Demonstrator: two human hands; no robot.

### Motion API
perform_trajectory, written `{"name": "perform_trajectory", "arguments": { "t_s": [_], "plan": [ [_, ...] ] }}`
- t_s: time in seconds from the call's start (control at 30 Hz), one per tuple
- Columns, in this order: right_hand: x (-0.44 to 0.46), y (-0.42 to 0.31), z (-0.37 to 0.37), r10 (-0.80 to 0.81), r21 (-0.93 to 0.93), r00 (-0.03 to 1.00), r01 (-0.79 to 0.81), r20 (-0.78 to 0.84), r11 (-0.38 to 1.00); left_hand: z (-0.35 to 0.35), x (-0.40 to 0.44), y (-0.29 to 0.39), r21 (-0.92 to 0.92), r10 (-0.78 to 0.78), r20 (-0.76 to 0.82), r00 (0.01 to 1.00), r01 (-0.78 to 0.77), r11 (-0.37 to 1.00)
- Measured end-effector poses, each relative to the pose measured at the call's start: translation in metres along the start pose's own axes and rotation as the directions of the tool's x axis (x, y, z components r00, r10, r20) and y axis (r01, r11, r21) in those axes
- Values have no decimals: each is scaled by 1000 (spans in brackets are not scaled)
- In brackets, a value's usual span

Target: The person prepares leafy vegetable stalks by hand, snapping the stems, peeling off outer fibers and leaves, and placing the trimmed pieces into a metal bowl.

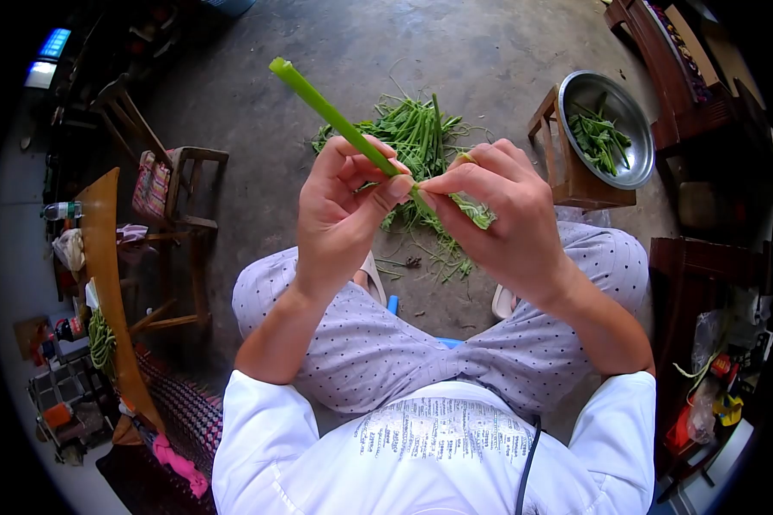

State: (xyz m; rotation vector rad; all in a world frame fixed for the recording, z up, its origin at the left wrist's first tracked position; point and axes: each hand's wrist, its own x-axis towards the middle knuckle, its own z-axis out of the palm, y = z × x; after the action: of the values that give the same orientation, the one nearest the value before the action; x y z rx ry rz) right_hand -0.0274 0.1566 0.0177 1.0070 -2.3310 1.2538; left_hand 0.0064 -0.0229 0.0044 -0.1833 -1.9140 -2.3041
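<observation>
A long green stalk [331, 113] slants up and to the left out of my left hand [343, 193], which pinches it near its lower end between thumb and fingers. My right hand [502, 202] is closed at that same end, thumb and forefinger pressed on the stalk beside the left fingertips. Some leafy green shows below the right fingers, partly hidden by them. Beyond both hands, a heap of green stems and leaves [416, 129] lies on the floor, partly covered by my hands.
At the right, a metal basin [642, 172] with cut greens stands on a wooden stool [588, 190]. On the left are a wooden chair [189, 163] and a wooden table [103, 232] with a plastic bottle [62, 210]. Loose scraps [447, 262] lie on the floor between my feet.
</observation>
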Motion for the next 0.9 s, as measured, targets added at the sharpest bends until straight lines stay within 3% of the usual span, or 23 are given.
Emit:
{"name": "perform_trajectory", "arguments": {
  "t_s": [0.23, 0.5, 0.73, 0.9],
  "plan": [
    [-1, 0, 1, 42, 15, 999, -42, -13, 999, 2, -1, 1, 9, -17, -26, 1000, 17, 1000],
    [-1, -2, 1, -30, -136, 999, 31, 11, 990, 0, -1, -2, 70, 28, -15, 999, -27, 997],
    [0, 0, 5, -69, -88, 997, 65, -42, 994, 0, -2, -3, 88, 51, -22, 998, -49, 995],
    [0, 0, 3, 14, 12, 1000, -14, -23, 1000, 0, -2, -2, 68, 53, -33, 998, -50, 996]
  ]
}}
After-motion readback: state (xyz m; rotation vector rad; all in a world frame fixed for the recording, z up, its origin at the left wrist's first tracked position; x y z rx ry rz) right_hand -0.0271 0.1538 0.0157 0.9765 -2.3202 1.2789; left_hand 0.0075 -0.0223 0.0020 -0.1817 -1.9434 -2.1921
